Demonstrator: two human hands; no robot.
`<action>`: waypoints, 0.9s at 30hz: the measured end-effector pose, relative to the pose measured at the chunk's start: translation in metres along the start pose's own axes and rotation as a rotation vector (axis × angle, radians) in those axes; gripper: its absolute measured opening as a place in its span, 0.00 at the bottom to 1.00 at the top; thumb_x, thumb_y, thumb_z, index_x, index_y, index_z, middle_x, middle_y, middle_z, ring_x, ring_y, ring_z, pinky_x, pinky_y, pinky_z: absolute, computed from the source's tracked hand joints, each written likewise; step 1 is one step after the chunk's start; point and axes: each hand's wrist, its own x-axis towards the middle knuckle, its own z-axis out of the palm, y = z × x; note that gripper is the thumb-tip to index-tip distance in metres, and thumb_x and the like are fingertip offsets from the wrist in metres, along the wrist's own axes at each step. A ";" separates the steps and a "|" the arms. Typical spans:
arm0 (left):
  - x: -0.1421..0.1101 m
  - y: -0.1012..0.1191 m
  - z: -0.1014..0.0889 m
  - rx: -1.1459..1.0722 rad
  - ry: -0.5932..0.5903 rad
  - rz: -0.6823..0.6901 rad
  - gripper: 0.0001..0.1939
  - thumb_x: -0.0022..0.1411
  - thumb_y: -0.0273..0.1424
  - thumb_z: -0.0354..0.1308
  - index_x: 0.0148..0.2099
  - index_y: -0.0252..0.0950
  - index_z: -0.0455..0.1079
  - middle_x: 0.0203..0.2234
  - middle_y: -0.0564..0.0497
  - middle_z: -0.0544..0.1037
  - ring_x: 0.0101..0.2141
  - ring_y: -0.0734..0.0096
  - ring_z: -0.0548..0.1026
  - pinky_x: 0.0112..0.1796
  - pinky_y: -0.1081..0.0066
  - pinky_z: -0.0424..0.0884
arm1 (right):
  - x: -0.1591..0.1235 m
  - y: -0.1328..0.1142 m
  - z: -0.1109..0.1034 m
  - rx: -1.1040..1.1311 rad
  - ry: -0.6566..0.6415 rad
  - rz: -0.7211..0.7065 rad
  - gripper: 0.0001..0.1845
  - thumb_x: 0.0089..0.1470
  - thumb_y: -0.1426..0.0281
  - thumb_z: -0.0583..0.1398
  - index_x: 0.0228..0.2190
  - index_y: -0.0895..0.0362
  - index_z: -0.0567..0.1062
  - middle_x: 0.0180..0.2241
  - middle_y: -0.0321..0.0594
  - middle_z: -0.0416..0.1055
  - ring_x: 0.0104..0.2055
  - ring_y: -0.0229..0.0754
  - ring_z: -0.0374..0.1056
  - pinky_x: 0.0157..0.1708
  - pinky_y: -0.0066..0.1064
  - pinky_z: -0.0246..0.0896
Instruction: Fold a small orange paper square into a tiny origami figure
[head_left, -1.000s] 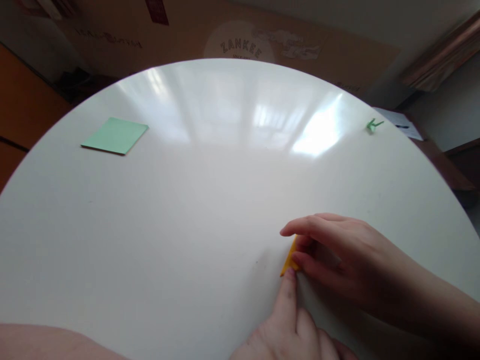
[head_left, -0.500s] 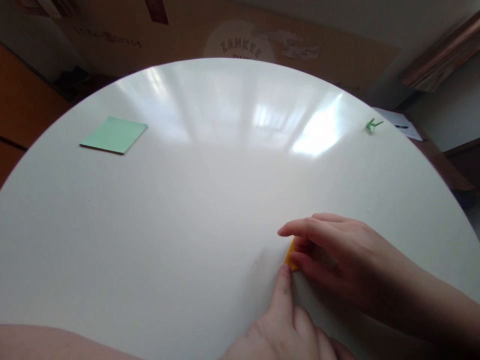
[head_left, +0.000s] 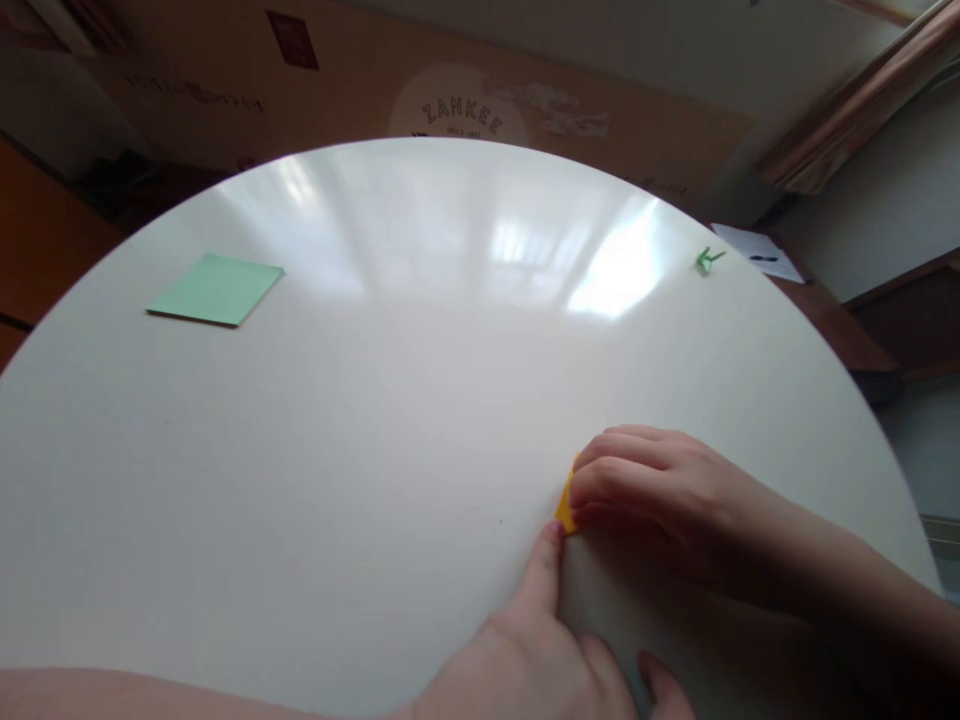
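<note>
A small piece of folded yellow paper (head_left: 565, 507) lies on the white table, mostly hidden under my fingers. My right hand (head_left: 660, 485) is curled down over it from the right, with fingertips pressed along its edge and the thumb tucked beneath. From below, my left hand (head_left: 536, 640) reaches in with its index finger stretched out. That fingertip presses on the lower corner of the yellow paper and pins it to the table. The other fingers of the left hand are bent and partly cut off by the frame.
At the far left of the round white table (head_left: 360, 420) lies a stack of light green square paper (head_left: 217, 290). A small green folded paper piece (head_left: 706, 261) sits near the far right rim. Beyond it, a white sheet (head_left: 759, 252) with a dark pen rests on a brown surface.
My right hand's raised index finger has come down and closed onto the yellow paper. The left fingertip stays on its corner. The view has shifted slightly.
</note>
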 end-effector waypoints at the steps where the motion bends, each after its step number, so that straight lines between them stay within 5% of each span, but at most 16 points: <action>1: 0.000 0.000 0.000 -0.011 0.013 -0.009 0.21 0.60 0.34 0.62 0.55 0.38 0.71 0.12 0.59 0.73 0.12 0.66 0.64 0.51 0.43 0.73 | -0.001 0.001 -0.002 0.012 0.000 -0.037 0.08 0.64 0.79 0.56 0.39 0.56 0.74 0.38 0.37 0.75 0.36 0.37 0.67 0.36 0.28 0.60; 11: -0.001 0.001 0.004 -0.008 0.083 -0.033 0.20 0.59 0.31 0.63 0.53 0.37 0.71 0.13 0.60 0.73 0.13 0.67 0.66 0.49 0.44 0.76 | -0.005 0.003 -0.009 -0.083 -0.043 -0.214 0.11 0.67 0.78 0.56 0.45 0.55 0.76 0.39 0.40 0.75 0.37 0.39 0.66 0.37 0.31 0.60; 27: -0.003 0.004 0.001 0.024 0.049 -0.067 0.19 0.62 0.27 0.59 0.55 0.38 0.70 0.16 0.59 0.75 0.13 0.68 0.67 0.49 0.45 0.76 | -0.016 -0.010 -0.017 -0.313 -0.101 -0.059 0.12 0.62 0.76 0.57 0.40 0.52 0.80 0.37 0.42 0.73 0.33 0.40 0.66 0.33 0.32 0.58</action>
